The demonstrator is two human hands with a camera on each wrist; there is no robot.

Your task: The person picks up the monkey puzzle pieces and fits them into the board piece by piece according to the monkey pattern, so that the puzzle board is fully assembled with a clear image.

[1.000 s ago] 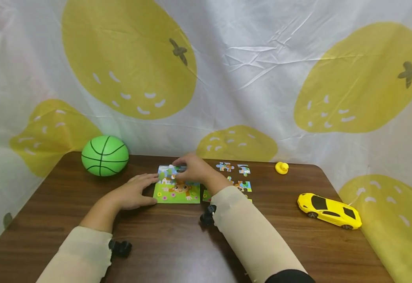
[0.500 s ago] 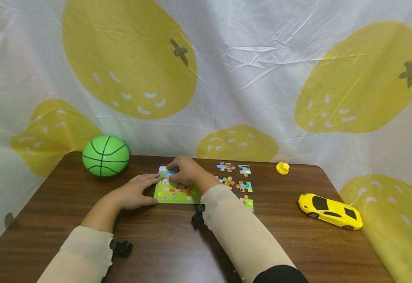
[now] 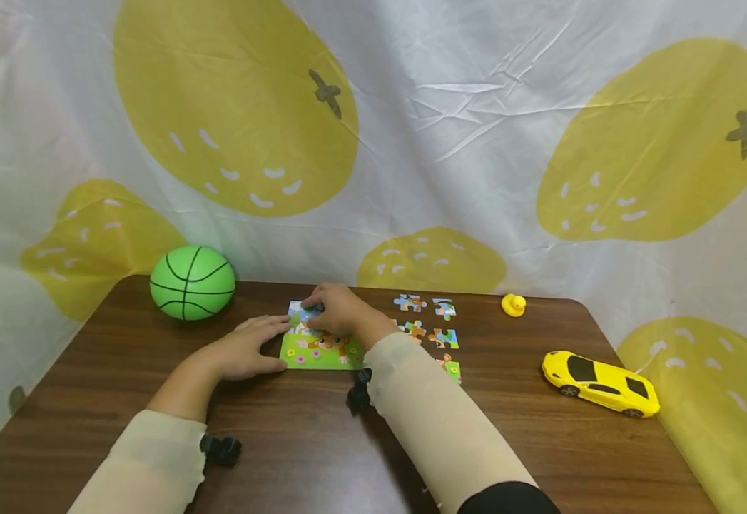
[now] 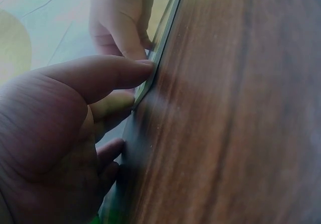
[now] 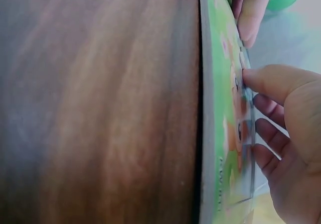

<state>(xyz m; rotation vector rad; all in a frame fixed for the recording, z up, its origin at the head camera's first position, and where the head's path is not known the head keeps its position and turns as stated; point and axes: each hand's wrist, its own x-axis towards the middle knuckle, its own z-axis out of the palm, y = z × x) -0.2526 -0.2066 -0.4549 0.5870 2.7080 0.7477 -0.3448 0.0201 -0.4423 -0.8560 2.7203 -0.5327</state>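
A jigsaw puzzle board (image 3: 322, 360) with a monkey on green grass lies flat on the wooden table. My left hand (image 3: 245, 350) rests along its left side, thumb at the near corner and fingers farther up the edge. In the left wrist view that thumb (image 4: 135, 69) touches the board's rim. Over the upper left of the board, my right hand (image 3: 342, 311) pinches a puzzle piece between thumb and fingers, down at the surface; the hand mostly hides the piece. From the right wrist, the fingertips (image 5: 263, 153) meet the board's face.
Several loose puzzle pieces (image 3: 444, 338) lie right of the board, some hidden by the right arm. A green ball (image 3: 192, 283) sits at the back left. Toward the right are a yellow rubber duck (image 3: 513, 305) and a yellow toy car (image 3: 600, 384). A lemon-print curtain (image 3: 450, 178) hangs behind the table.
My right hand has shifted left across the board and lowered a little, then stayed in place over the last half second. The left hand has held its position.
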